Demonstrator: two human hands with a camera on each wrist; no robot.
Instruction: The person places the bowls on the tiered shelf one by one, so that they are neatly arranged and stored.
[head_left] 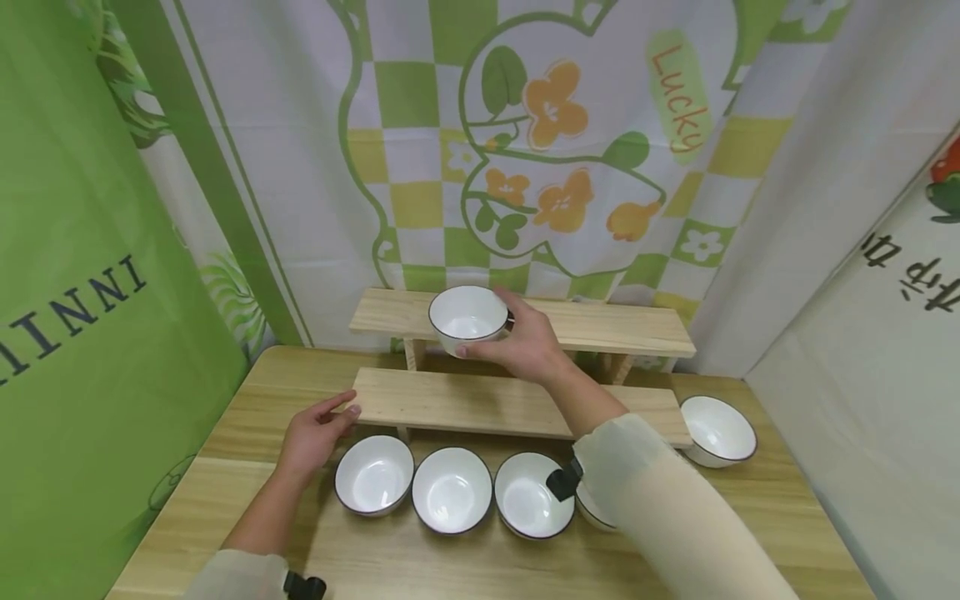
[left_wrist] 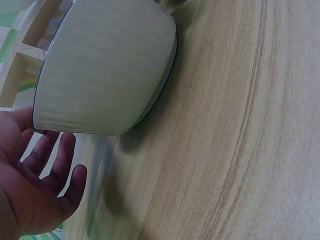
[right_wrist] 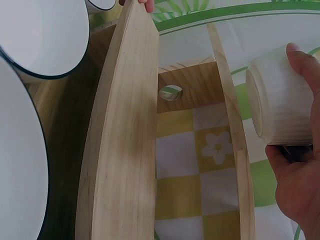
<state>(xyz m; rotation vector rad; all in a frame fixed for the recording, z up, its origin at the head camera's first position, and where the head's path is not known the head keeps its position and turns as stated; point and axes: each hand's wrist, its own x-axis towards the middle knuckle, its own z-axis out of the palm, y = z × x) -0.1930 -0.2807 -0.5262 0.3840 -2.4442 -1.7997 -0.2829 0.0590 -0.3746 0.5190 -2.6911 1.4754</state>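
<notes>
My right hand point(head_left: 528, 342) holds a white bowl point(head_left: 468, 312) with a dark rim, thumb on its near side and fingers round its right side. The bowl is mouth up, overlapping the upper wooden shelf point(head_left: 622, 325) in the head view; in the right wrist view a gap shows between the bowl point(right_wrist: 277, 95) and that shelf. With thumb and forefinger, my left hand point(head_left: 311, 437) pinches the left end of the lower wooden shelf point(head_left: 465, 400). Its other fingers are loosely bent beside a bowl point(left_wrist: 105, 65) in the left wrist view, which hides the fingertips.
Several matching bowls point(head_left: 452, 490) stand in a row before the lower shelf, the rightmost partly behind my right sleeve point(head_left: 660, 492). Another bowl point(head_left: 717, 431) sits at the shelf's right end. A patterned curtain point(head_left: 555, 167) hangs close behind the wooden table point(head_left: 420, 567).
</notes>
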